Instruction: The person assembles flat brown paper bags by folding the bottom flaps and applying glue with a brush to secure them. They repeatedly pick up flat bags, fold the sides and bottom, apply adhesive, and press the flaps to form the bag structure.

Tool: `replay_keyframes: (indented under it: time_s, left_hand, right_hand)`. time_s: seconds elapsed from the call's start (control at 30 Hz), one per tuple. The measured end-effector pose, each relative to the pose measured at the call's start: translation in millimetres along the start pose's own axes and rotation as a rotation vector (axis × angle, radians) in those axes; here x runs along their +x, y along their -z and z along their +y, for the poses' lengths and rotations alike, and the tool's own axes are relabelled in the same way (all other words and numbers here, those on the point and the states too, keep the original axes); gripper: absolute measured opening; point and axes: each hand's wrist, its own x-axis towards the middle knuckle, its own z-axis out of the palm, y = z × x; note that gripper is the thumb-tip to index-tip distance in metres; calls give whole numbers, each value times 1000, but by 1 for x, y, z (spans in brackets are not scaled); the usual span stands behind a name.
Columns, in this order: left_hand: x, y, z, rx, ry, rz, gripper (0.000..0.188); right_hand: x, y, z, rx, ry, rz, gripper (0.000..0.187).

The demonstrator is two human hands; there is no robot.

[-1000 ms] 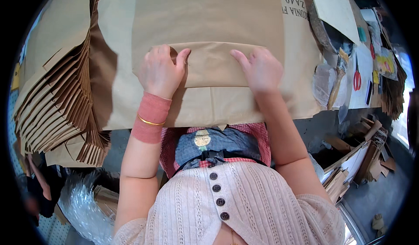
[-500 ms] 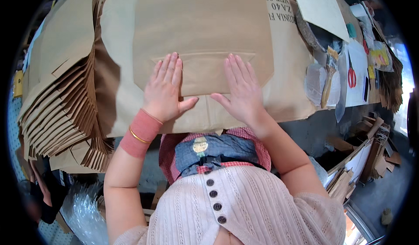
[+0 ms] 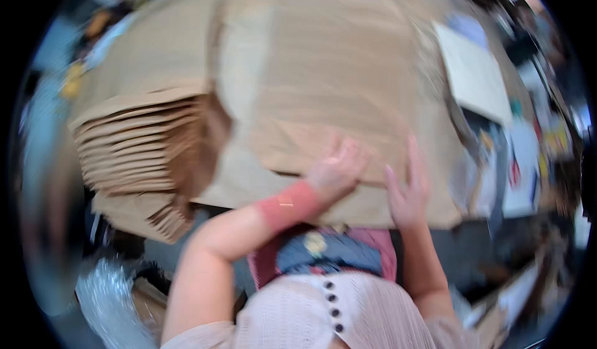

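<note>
A large brown paper bag [image 3: 339, 56] lies flat on the table in front of me, its folded bottom end towards me. My left hand [image 3: 339, 168] rests on that folded end, fingers laid on the paper and somewhat smeared by motion. To its right, my right hand [image 3: 410, 184] is open at the bag's lower right corner, fingers stretched upward and thumb apart. Neither hand visibly grips anything. At the left, a fanned stack of brown paper bags [image 3: 124, 144] lies beside the single bag.
A pale board [image 3: 474, 72] lies over a dark tray at the right. Beyond it are red-handled scissors [image 3: 514, 172] on a white sheet [image 3: 522, 190]. Clear plastic wrap [image 3: 109, 302] is bunched at the lower left. The whole picture is blurred.
The view has swung, shifting the table rightward in the picture. My left hand has slid right along the bag's folded end, closer to my right hand, which has turned more upright.
</note>
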Motion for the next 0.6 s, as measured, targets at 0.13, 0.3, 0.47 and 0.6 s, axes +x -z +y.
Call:
replay_keyframes:
  time_s: [0.13, 0.3, 0.47, 0.6]
  left_hand:
    - [18, 56, -61, 323, 119, -395, 19]
    - [-14, 189, -179, 741, 113, -347, 6]
    - [-111, 292, -283, 638, 327, -96, 9]
    - [-156, 279, -290, 479, 519, -325, 12]
  right_hand:
    - [-2, -5, -23, 104, 203, -252, 47]
    - [-10, -7, -29, 56, 293, -366, 34]
    - [-22, -24, -30, 136, 283, -448, 27]
    - [-14, -28, -27, 125, 321, -490, 25]
